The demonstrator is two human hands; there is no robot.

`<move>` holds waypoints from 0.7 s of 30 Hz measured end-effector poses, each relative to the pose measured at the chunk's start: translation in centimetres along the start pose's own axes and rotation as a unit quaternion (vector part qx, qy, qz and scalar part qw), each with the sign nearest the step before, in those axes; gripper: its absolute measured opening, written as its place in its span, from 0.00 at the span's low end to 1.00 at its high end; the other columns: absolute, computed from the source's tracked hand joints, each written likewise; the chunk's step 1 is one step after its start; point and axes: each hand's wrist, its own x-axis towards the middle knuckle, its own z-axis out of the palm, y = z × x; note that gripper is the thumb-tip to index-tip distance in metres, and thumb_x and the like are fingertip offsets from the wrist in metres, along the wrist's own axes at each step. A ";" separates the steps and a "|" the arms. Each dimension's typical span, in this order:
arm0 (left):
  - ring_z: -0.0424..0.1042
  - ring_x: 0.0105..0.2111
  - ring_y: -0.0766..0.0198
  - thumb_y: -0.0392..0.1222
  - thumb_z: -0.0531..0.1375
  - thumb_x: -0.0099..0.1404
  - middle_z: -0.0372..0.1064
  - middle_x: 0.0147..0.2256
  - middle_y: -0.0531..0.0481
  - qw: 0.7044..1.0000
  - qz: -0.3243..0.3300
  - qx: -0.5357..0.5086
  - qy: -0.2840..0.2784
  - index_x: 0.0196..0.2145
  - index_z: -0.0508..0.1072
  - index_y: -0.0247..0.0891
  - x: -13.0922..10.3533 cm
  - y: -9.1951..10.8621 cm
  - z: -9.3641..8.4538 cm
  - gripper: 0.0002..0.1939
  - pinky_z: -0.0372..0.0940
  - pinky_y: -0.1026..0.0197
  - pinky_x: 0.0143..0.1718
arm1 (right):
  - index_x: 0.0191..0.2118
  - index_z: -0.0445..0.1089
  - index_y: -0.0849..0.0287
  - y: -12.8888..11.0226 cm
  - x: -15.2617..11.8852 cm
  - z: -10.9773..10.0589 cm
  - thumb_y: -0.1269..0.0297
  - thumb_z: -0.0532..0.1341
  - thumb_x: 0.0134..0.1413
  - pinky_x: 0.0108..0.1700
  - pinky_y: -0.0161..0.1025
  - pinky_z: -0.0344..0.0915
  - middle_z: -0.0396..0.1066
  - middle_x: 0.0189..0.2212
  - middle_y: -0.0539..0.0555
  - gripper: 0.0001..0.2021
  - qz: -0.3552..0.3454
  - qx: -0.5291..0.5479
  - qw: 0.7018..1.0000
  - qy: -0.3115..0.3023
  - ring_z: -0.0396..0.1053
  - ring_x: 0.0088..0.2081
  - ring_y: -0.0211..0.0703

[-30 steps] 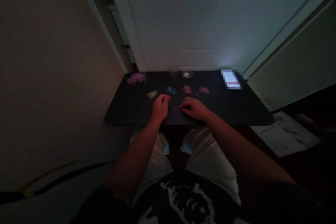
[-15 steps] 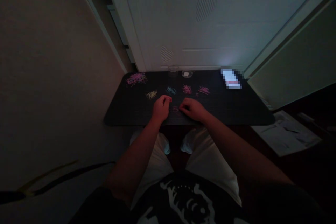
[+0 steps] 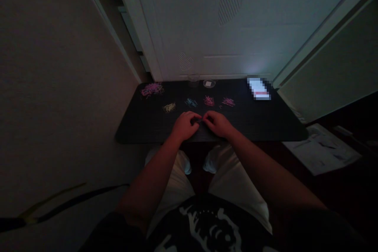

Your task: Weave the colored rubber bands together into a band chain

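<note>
No legible text; bright screen (image 3: 259, 88) pixelated.

1. The head-worn camera looks forward and steeply down.
2. The shirt (image 3: 206, 224) is nearest, at the bottom edge.
3. Farther off, the left hand (image 3: 186, 126) and right hand (image 3: 218, 124) sit mid-view at the table (image 3: 262, 122).
4. The door (image 3: 189, 15) stands beyond, across the top.

A small, dark purplish bunch of thin strips (image 3: 200, 120), partly hidden and too dim to count, sits in the narrow gap between left hand (image 3: 186, 126) and right hand (image 3: 218, 123), whether pinched or loose being unclear
</note>
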 end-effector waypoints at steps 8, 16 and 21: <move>0.67 0.39 0.60 0.39 0.57 0.59 0.71 0.36 0.49 1.000 0.003 -0.001 0.007 0.36 0.74 0.40 0.0 0.0 0.1 0.08 0.62 0.57 0.41 | 0.32 0.67 0.59 -0.1 -0.1 -0.1 0.67 0.55 0.53 0.33 0.34 0.56 0.68 0.29 0.51 0.05 0.006 -0.006 1.000 -0.004 0.63 0.31 0.38; 0.67 0.37 0.60 0.40 0.57 0.60 0.71 0.35 0.49 1.000 -0.007 -0.004 0.018 0.34 0.74 0.40 -0.1 0.1 0.0 0.06 0.62 0.58 0.40 | 0.31 0.66 0.59 -0.3 -0.2 -0.2 0.68 0.55 0.52 0.33 0.34 0.57 0.68 0.28 0.51 0.04 0.014 0.009 1.000 0.012 0.63 0.30 0.38; 0.68 0.36 0.60 0.39 0.57 0.59 0.70 0.33 0.49 0.999 -0.027 0.009 0.044 0.32 0.73 0.39 0.0 0.1 0.1 0.05 0.62 0.57 0.40 | 0.31 0.65 0.59 -0.3 -0.2 -0.3 0.68 0.54 0.52 0.31 0.34 0.57 0.67 0.26 0.50 0.04 0.024 0.023 0.999 0.016 0.62 0.28 0.38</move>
